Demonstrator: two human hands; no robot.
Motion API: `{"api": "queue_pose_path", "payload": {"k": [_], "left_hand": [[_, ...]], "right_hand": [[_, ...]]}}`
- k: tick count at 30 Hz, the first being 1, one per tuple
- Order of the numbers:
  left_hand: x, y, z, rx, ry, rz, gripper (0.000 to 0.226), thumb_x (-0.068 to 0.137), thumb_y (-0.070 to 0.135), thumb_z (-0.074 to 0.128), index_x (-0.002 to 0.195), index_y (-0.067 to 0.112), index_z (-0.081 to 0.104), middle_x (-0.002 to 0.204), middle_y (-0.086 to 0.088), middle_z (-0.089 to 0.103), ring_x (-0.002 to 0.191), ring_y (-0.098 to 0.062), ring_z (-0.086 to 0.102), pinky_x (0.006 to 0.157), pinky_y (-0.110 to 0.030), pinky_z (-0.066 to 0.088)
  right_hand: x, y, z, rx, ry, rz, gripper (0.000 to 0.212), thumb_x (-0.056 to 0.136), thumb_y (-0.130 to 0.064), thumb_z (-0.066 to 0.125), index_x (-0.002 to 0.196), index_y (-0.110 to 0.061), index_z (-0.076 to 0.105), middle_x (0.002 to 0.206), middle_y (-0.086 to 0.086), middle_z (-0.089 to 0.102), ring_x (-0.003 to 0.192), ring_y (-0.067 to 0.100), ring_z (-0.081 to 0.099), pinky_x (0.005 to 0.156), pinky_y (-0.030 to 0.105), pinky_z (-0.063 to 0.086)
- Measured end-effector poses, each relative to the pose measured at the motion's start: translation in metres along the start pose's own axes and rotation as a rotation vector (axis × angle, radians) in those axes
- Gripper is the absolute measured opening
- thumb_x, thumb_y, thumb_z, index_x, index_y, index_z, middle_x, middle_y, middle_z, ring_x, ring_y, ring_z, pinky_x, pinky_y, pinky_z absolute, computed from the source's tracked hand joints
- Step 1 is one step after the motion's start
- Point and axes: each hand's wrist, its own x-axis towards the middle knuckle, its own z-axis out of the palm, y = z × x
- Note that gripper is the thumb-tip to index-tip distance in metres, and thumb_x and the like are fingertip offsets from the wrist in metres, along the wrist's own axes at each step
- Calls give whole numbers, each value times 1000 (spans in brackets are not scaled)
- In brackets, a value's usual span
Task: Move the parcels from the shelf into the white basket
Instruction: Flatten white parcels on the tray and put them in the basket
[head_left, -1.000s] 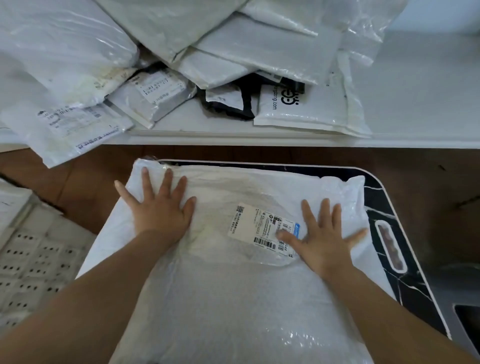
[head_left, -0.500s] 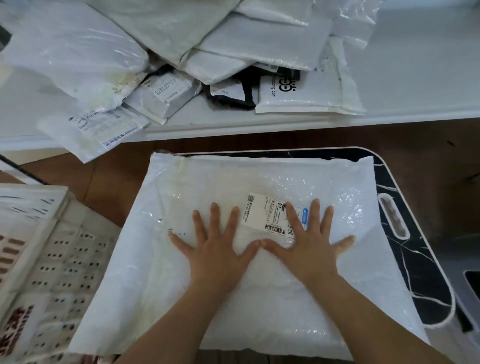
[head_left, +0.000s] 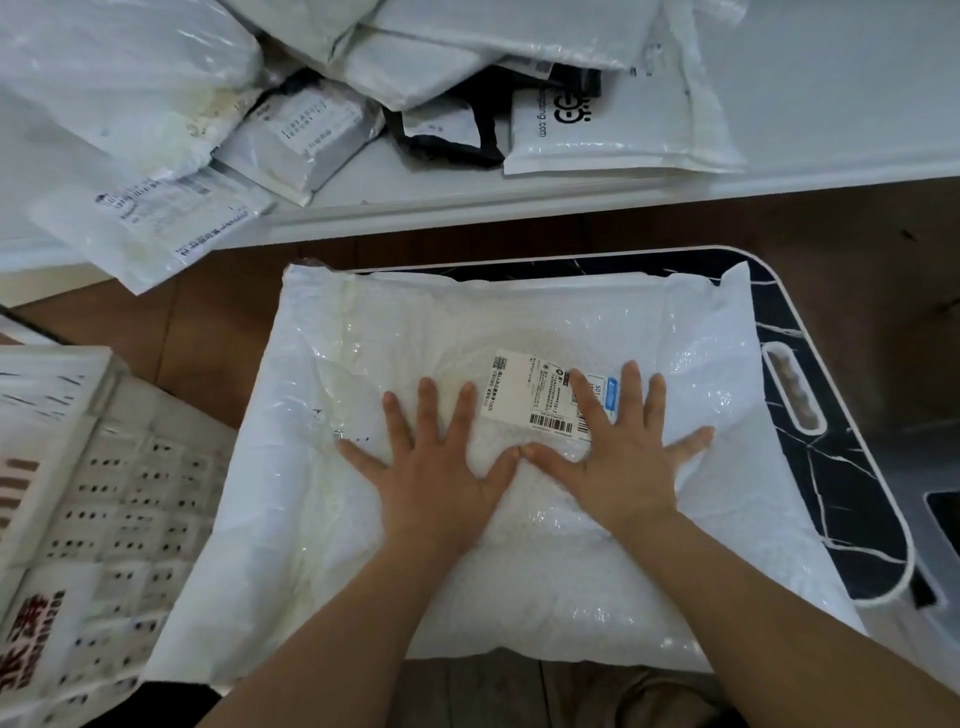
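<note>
Flat-palmed, no grip: both hands, left hand (head_left: 434, 478) and right hand (head_left: 618, 467), are pressed on the bubble mailer (head_left: 519, 571), which overhangs the basket (head_left: 831, 467) and could get tipped out.

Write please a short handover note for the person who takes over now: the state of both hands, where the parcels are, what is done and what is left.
Left hand: open, fingers spread, pressing flat on the big white parcel.
Right hand: open, pressing the same parcel, fingers partly on its shipping label.
The big parcel lies over the basket, whose black marbled inside and white rim show at the right; its edges overhang the rim.
Done: one large parcel brought to the basket.
Left: push it fully in, then move the pile of parcels on the white shelf.
</note>
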Motion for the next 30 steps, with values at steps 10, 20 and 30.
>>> {"api": "queue_pose_path", "payload": {"k": [10,20,30], "left_hand": [[-2,0,-5,1,-43,-5,75,80,80,-2,140,45,-32,156,1,-30,143,-34,-26,102,-77,-3],[-68,-12,4,51,15,182,72,83,78,-5,147,47,-11,161,2,-16,146,-33,-16,102,-77,-4],[-68,-11,-1,58,-295,137,93,55,92,-5,131,51,-39,138,11,-55,132,-27,-46,96,-79,-13]], "right_hand": [[-31,-26,-14,-63,-99,35,74,88,-74,8,148,-40,-19,154,9,-33,142,40,-25,104,75,9],[-106,12,5,-72,-181,46,101,56,-98,2,135,-48,-37,145,1,-49,132,32,-45,96,81,-12],[-107,24,19,-13,-182,21,99,59,-99,8,133,-50,-36,143,-2,-51,130,29,-48,90,81,-16]]}}
